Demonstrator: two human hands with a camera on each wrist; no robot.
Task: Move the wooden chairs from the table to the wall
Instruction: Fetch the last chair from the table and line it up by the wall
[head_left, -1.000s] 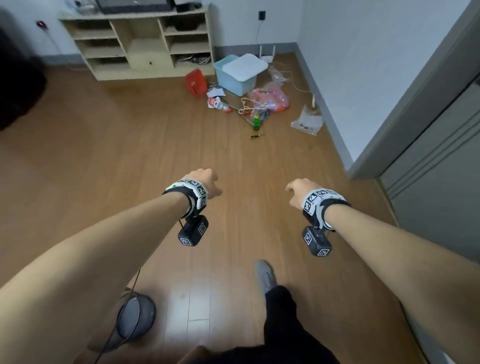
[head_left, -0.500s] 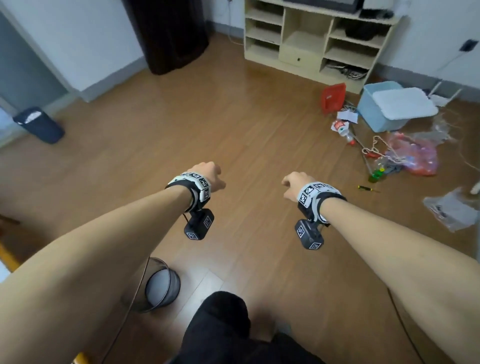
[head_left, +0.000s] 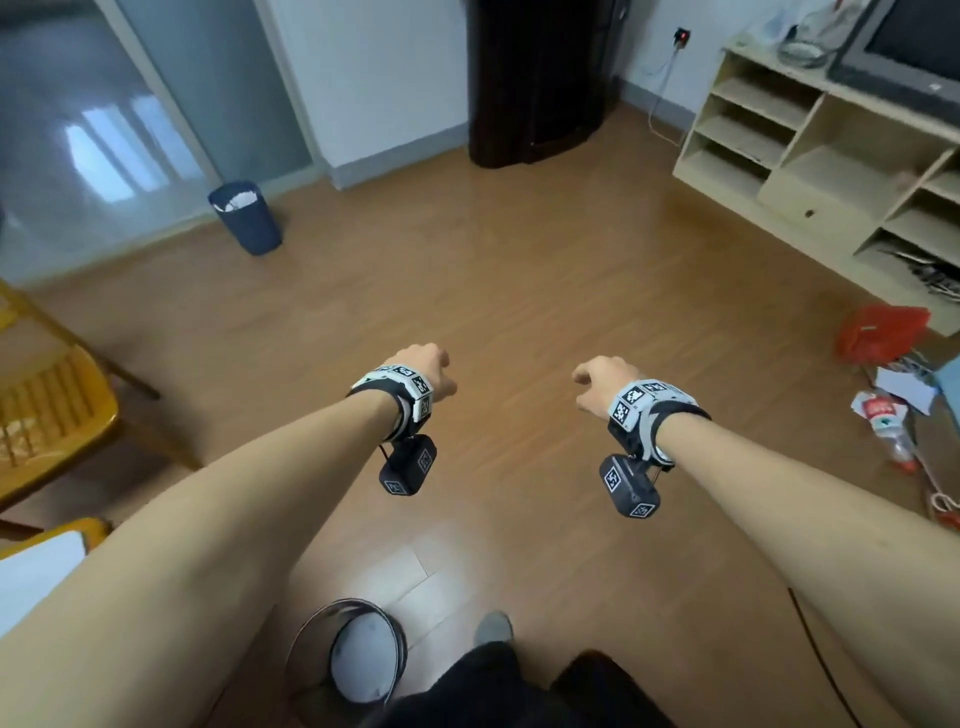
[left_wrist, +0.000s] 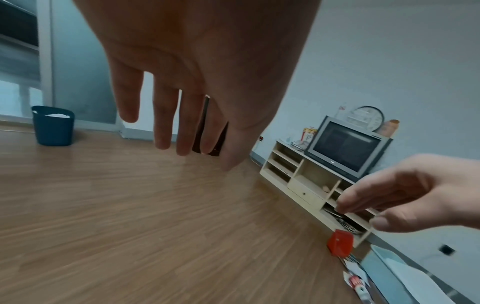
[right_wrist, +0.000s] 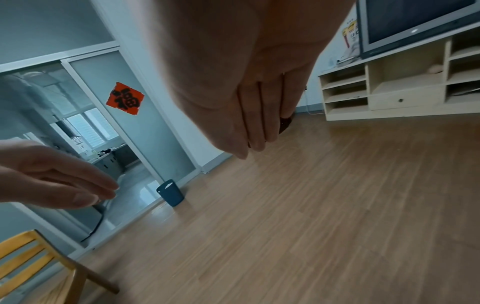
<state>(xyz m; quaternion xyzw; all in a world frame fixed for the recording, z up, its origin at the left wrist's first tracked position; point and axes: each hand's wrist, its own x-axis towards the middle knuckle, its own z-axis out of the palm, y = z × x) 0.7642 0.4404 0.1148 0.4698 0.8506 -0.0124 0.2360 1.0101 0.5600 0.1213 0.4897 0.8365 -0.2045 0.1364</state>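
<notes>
- The person is swinging round to their left; the shelf unit (head_left: 810, 171) is sliding off rightward and a wooden chair (head_left: 49, 410) is coming in at far left.
- The left hand (head_left: 423, 371), nearer it, is hanging loose-fingered and empty.
- The right hand (head_left: 605, 384) is likewise relaxed, holding nothing.
- The chair's slats are running toward the room; I cannot tell its facing.

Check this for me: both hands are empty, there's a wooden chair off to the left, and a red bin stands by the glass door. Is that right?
One detail is off: the bin by the glass door is dark blue, not red, as the head view shows. The rest holds: the left hand and right hand are both empty, and a wooden chair is off to the left.
</notes>
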